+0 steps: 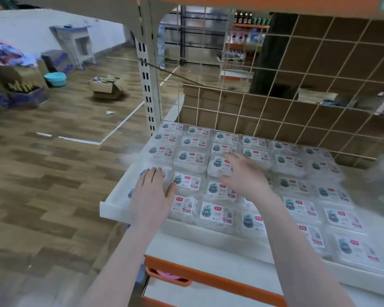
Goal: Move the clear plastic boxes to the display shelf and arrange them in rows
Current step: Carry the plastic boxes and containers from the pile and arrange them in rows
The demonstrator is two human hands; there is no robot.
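Several clear plastic boxes [187, 182] with white labels lie in rows on the white display shelf [114, 201], filling it from the wire back to the front edge. My left hand [151, 196] lies flat, fingers straight, on the boxes at the shelf's front left corner. My right hand [245, 173] is spread over a box [218, 167] in the third row; whether it touches the box I cannot tell, and blur hides the fingertips. The view is blurred at the right.
A wire grid back panel [297, 107] closes the shelf behind. A slotted upright post [148, 85] stands at its left rear corner. An orange-edged lower shelf [208, 275] sits below. Cardboard cartons [106, 87] and a teal basin [56, 79] lie on the wooden floor at left.
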